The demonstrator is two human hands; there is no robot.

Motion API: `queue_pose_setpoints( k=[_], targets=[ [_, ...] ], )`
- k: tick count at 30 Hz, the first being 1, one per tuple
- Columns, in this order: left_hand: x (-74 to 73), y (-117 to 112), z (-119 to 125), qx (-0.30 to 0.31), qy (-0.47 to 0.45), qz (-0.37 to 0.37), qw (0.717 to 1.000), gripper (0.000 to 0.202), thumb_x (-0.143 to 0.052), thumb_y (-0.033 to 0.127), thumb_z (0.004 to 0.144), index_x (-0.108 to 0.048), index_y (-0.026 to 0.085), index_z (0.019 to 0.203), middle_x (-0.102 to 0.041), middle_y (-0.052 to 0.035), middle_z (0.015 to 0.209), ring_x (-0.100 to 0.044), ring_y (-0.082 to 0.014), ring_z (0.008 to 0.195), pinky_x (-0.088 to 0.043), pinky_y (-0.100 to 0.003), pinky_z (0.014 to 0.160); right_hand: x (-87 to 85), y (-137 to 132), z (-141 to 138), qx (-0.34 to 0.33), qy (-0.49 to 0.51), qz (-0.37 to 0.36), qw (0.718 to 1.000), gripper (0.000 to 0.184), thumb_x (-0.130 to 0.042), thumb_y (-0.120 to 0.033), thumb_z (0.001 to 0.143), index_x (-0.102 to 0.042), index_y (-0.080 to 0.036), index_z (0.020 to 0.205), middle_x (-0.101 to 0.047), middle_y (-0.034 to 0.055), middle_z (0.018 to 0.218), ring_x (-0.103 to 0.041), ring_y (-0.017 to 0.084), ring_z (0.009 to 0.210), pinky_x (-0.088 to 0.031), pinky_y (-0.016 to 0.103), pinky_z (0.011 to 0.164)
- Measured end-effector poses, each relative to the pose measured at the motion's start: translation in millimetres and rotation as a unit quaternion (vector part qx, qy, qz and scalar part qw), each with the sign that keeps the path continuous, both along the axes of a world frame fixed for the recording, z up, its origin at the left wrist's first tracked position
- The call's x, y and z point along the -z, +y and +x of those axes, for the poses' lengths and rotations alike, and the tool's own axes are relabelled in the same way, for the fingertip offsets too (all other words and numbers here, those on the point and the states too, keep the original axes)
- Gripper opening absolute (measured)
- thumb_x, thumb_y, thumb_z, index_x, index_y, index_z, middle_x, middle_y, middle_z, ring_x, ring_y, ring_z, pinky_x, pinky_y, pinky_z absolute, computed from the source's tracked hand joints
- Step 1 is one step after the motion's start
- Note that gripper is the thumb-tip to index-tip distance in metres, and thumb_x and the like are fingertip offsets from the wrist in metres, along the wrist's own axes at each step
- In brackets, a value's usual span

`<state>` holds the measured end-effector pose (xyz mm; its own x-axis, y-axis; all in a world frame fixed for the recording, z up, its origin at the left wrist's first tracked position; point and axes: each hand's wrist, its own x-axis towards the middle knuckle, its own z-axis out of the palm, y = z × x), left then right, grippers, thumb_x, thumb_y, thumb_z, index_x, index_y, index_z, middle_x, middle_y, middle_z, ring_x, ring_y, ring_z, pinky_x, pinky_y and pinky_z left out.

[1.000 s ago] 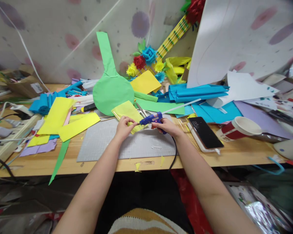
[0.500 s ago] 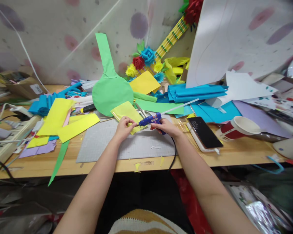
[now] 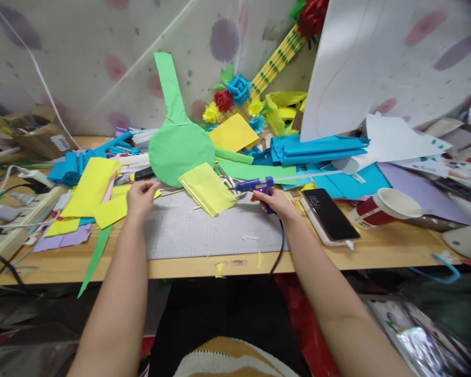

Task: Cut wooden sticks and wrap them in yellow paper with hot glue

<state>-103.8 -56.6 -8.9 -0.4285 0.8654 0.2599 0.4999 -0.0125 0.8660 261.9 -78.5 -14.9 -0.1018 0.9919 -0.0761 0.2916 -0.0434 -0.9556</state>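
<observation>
One bench carries it all, its front edge [image 3: 172, 269] running across under both forearms. At the back right a white board [image 3: 345, 68] stands upright and bounds the room on that side. A grey mat [image 3: 204, 241] lies mid-bench, its near part open between the forearms almost to the front edge. Behind it a green cutout [image 3: 181, 149] closes off the far side, its round part low, its stem upward. Folded blue paper [image 3: 317, 150] lies across the back right; yellow sheets [image 3: 90, 183] crowd the left.

The left hand [image 3: 141, 199] is above the mat's left side, in front of those sheets, fingers curled toward the thumb; whether it pinches anything, I cannot tell. The right hand [image 3: 275, 201] is closed around the handle of a blue glue gun [image 3: 255, 185], nozzle pointing left. A yellow packet [image 3: 208, 188] lies tilted on the mat's far part, between the hands, touched by neither. A cup [image 3: 384, 207] and a phone [image 3: 332, 214] stand in the way right of the right forearm. Scissors [image 3: 225, 175] lie just beyond the packet. Smallest is a white scrap [image 3: 250, 238] on the mat.
</observation>
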Motion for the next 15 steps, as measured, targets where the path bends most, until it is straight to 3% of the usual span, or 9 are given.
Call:
queue_pose_setpoints(
  k=[2,5,7,10,12,14,15],
  targets=[
    [-9.0,-1.7,-23.8,0.029,0.131,-0.114,0.984,0.012,-0.065,0.029,0.063,-0.062,0.019,0.059,-0.057,-0.0015,0.058,-0.054,-0.0181,0.064,-0.043,-0.029,0.068,4.3,2.6,3.1,0.037,0.021,0.01,0.999,0.042,-0.06,-0.056,0.066,-0.061,-0.014,0.072,-0.059,0.0024,0.058,-0.041,0.006,0.042,-0.031,0.021,0.041],
    [-24.9,-2.2,-46.9,-0.051,0.261,-0.161,0.95,0.008,-0.065,0.024,0.065,-0.063,0.018,0.06,-0.063,-0.004,0.077,-0.055,-0.0207,0.075,-0.041,-0.032,0.073,9.5,5.2,5.5,0.077,0.042,0.018,0.996,0.041,-0.061,-0.056,0.065,-0.06,-0.015,0.071,-0.059,0.0023,0.058,-0.041,0.006,0.041,-0.032,0.021,0.04],
    [-35.4,-0.1,-55.3,-0.062,0.277,-0.237,0.929,0.01,-0.069,0.022,0.062,-0.062,0.017,0.058,-0.063,-0.003,0.077,-0.053,-0.0193,0.074,-0.041,-0.03,0.072,11.4,5.5,5.9,0.084,0.042,0.018,0.995,0.041,-0.061,-0.056,0.065,-0.06,-0.016,0.071,-0.06,0.0025,0.059,-0.041,0.006,0.041,-0.032,0.021,0.04],
    [-48.6,3.4,-60.6,0.004,0.252,-0.346,0.904,0.013,-0.072,0.01,0.054,-0.063,0.016,0.06,-0.059,0.0011,0.064,-0.051,-0.015,0.065,-0.04,-0.026,0.068,13.2,5.3,5.9,0.079,0.041,0.021,0.996,0.041,-0.061,-0.056,0.065,-0.059,-0.016,0.073,-0.064,0.004,0.067,-0.041,0.006,0.041,-0.033,0.021,0.04],
    [-55.2,4.1,-59.5,0.016,0.236,-0.327,0.915,0.018,-0.071,0.008,0.055,-0.064,0.018,0.068,-0.058,0.0028,0.06,-0.052,-0.0138,0.063,-0.039,-0.025,0.067,14.7,5.6,6.2,0.078,0.041,0.024,0.996,0.041,-0.061,-0.057,0.064,-0.058,-0.016,0.072,-0.064,0.0038,0.067,-0.041,0.006,0.041,-0.033,0.021,0.04],
    [-59.3,3.8,-53.8,-0.05,0.249,-0.269,0.929,0.013,-0.07,0.025,0.062,-0.063,0.018,0.071,-0.057,0.0009,0.057,-0.054,-0.0167,0.065,-0.041,-0.028,0.067,16.3,6.3,6.5,0.08,0.043,0.024,0.996,0.042,-0.061,-0.057,0.064,-0.058,-0.016,0.072,-0.063,0.0029,0.063,-0.041,0.006,0.04,-0.033,0.022,0.04],
    [-60.1,3.5,-49.0,-0.099,0.262,-0.239,0.929,0.021,-0.066,0.038,0.066,-0.062,0.017,0.069,-0.056,-0.001,0.056,-0.055,-0.0195,0.066,-0.042,-0.032,0.068,16.9,6.5,6.5,0.082,0.044,0.023,0.995,0.042,-0.06,-0.058,0.064,-0.058,-0.016,0.073,-0.062,0.0025,0.061,-0.041,0.006,0.04,-0.033,0.022,0.039]
  ],
)
